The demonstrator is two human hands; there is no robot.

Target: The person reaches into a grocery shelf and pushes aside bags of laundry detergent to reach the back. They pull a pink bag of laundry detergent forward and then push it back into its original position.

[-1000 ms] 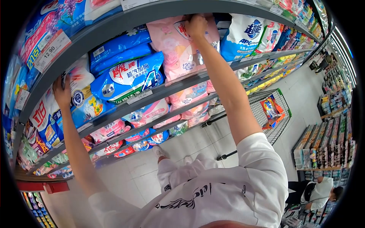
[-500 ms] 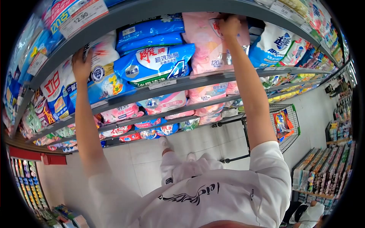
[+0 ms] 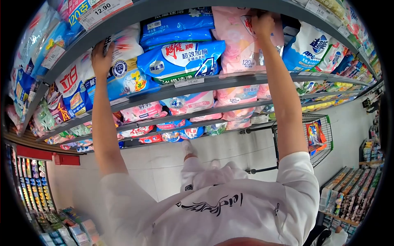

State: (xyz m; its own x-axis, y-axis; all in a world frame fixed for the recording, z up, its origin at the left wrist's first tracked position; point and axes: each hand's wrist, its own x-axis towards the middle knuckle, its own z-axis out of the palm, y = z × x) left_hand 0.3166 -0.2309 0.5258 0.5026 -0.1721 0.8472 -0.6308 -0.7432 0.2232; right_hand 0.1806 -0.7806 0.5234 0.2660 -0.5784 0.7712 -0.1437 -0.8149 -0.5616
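Note:
My left hand (image 3: 102,58) reaches up to the shelf and rests against the upper left of a white, blue and gold laundry detergent bag (image 3: 130,74), its fingers and thumb apart. At the top of a pink detergent bag (image 3: 234,47), the fingers of my right hand (image 3: 263,24) are curled in against the plastic. Part of that bag's print is covered by the hand. Between the two hands lies a blue and green detergent bag (image 3: 180,61), with more blue bags (image 3: 176,28) behind it.
A shopping cart (image 3: 322,127) holding an orange and blue package (image 3: 315,134) stands at the right. Lower shelves (image 3: 205,101) carry several more bags. Overhead runs the edge of a higher shelf (image 3: 164,7). Another person (image 3: 334,238) is at the lower right.
The view has shifted, so the shelf and both arms sit a little farther right in it. Both hands stay against the same bags.

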